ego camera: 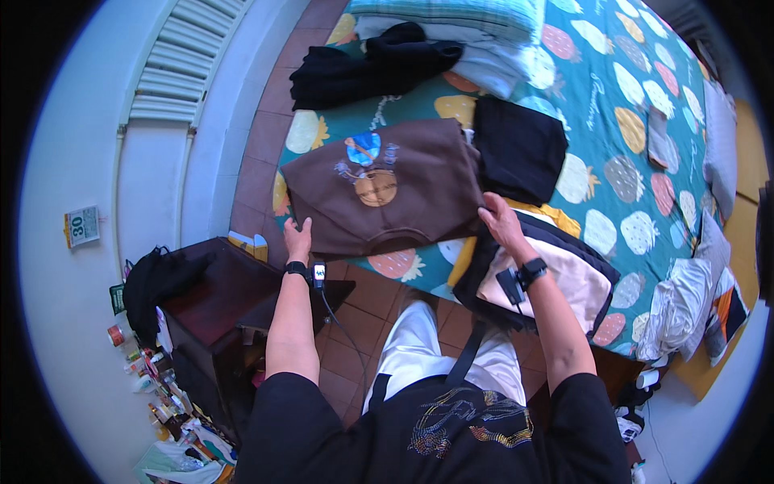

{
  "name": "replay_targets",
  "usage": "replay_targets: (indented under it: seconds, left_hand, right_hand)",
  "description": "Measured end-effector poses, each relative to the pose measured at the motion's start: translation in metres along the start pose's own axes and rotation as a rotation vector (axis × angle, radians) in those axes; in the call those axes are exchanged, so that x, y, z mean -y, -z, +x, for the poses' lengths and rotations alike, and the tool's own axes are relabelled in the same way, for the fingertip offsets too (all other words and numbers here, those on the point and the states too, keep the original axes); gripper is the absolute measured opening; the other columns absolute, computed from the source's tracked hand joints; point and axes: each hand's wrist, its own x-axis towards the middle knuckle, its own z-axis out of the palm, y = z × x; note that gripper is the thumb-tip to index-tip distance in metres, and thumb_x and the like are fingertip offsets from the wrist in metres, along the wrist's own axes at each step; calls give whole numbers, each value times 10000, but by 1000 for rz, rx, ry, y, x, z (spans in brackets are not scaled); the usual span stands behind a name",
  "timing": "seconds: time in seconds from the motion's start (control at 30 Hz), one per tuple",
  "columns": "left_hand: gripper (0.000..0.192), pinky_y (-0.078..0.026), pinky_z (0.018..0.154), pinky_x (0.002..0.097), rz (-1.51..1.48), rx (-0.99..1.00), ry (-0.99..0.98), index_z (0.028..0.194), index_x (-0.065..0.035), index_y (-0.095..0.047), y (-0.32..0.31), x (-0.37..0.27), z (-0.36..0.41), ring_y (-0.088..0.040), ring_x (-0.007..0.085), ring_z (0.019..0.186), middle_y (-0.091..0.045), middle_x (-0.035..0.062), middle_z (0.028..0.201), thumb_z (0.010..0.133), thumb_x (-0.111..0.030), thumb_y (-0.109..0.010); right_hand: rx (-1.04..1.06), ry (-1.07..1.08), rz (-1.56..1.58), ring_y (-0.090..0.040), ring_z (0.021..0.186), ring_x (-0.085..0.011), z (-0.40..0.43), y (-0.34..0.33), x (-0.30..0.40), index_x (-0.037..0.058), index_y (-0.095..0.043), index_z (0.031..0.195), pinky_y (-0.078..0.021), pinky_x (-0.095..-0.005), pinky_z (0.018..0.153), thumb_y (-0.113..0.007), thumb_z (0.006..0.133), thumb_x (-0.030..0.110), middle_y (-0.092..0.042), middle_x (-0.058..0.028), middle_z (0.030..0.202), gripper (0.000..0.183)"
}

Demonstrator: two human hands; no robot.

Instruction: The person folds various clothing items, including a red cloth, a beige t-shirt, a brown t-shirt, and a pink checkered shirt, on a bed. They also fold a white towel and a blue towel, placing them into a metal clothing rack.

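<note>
A brown sweatshirt (423,181) with a colourful print lies spread on the bed, its neckline towards me. My left hand (297,239) grips its near left edge, the thumb lying by the fabric. At the right edge, my right hand (503,222) holds the cloth between thumb and fingers, which are partly hidden. Just beyond that hand is a folded black garment (520,151). Under my right forearm rests a pile with a pale pink garment (574,281) on dark cloth, and yellow fabric (556,218) shows at its far side.
The bed's teal patterned sheet (629,206) extends to the right. A crumpled black garment (369,66) and folded striped bedding (447,15) lie at the far side. A dark wooden cabinet (211,290) stands at left. Tiled floor (344,357) shows by my legs. A cable (347,333) hangs from my left wrist.
</note>
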Motion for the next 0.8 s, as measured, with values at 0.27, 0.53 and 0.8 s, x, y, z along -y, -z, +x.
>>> replay_targets:
  seconds: [0.27, 0.53, 0.8]
  left_hand:
    - [757, -416, 994, 367, 138, 35, -20, 1322, 61, -404, -22, -10, 37, -526, 299, 1169, -528, 243, 1255, 797, -353, -757]
    - [571, -494, 830, 331, -331, 248, 10, 1125, 82, -550, -15, 3, 59, -622, 225, 939, -649, 163, 1048, 720, -221, -814]
    - [635, -331, 1072, 421, 76, 140, -419, 1275, 142, -428, 18, -41, 3, -425, 433, 1256, -447, 318, 1333, 854, -253, -691]
  right_hand:
    - [-113, -332, -495, -498, 1170, -422, 86, -42, -3, -25, -354, 1382, -411, -428, 1013, -759, 763, 322, -501, -309, 1255, 817]
    - [-283, -365, -528, -513, 1105, -413, 90, -65, 12, -11, -405, 1287, -436, -436, 953, -828, 684, 264, -510, -254, 1199, 786]
    - [-346, -35, -648, -486, 987, -368, 84, -100, 49, 33, -510, 1095, -435, -426, 873, -762, 655, 59, -468, -177, 1039, 508]
